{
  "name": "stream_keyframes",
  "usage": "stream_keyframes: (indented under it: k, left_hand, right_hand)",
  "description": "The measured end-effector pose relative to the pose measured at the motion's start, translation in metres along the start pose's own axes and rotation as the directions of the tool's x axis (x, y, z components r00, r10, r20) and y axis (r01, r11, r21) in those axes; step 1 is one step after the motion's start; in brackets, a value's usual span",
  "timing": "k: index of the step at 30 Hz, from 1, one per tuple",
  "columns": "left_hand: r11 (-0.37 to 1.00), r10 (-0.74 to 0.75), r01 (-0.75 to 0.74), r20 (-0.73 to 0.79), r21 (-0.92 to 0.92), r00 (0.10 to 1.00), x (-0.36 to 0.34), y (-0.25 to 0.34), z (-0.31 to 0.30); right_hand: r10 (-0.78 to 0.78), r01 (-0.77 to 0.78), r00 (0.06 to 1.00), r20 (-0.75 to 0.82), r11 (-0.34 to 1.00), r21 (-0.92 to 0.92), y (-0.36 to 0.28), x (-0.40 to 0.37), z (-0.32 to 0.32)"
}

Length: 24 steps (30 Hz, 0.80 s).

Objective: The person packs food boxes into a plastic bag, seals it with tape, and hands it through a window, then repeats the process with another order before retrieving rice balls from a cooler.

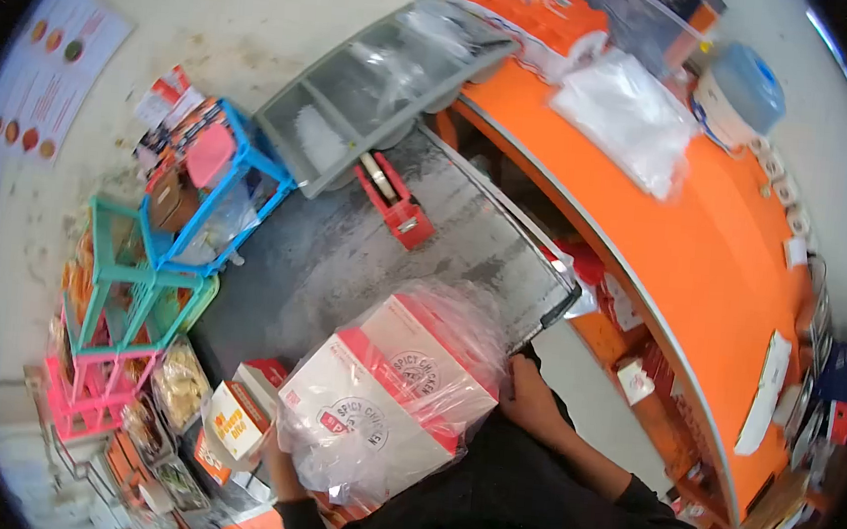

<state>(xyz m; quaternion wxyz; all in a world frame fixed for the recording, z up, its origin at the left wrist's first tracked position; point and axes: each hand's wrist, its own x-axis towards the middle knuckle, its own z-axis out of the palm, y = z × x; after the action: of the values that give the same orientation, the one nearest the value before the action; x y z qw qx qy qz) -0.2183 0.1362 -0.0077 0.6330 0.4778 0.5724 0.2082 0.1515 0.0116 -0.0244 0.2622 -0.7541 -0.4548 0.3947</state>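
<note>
A clear plastic bag (487,319) stands in front of me on the dark counter, drawn around two white-and-red boxes printed "Spicy Chicken": a front box (356,423) and a back box (426,359). At the bag's left side, my left hand (280,467) grips its edge, with the fingertips partly hidden. My right hand (531,392) is closed at the right edge of the bag, its fingers curled in against the plastic. Just left of my left hand sits a small white-and-orange carton (237,419).
A red tape dispenser (394,202) lies on the dark counter (295,254) below a grey divided tray (358,80). Blue (215,198), green and pink racks line the left wall. To the right curves an orange counter (644,242) bearing a stack of plastic bags (629,117) and a water jug (740,96).
</note>
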Motion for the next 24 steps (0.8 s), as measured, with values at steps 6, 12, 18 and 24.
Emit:
stream_keyframes:
  k: [6, 12, 18, 24]
  left_hand:
    - [0.856, -0.112, -0.01, -0.204, -0.517, 0.973, -0.017, -0.117, 0.094]
    - [0.693, -0.189, -0.132, -0.355, -0.708, 0.915, -0.007, -0.114, 0.129]
    - [0.88, 0.105, -0.424, -0.784, -0.214, 0.612, -0.058, -0.046, 0.104]
    - [0.832, 0.219, 0.367, -0.855, 0.415, 0.471, -0.052, -0.008, 0.085]
  right_hand:
    - [-0.053, -0.048, 0.911, 0.41, 0.972, 0.232, -0.048, -0.004, -0.082]
    - [-0.196, 0.182, 0.981, -0.009, 0.893, 0.412, -0.074, 0.055, -0.099]
    - [-0.373, 0.362, 0.916, 0.146, 0.927, 0.094, -0.07, 0.105, -0.023]
    - [-0.502, 0.494, 0.857, 0.116, 0.735, -0.465, -0.103, 0.108, -0.036]
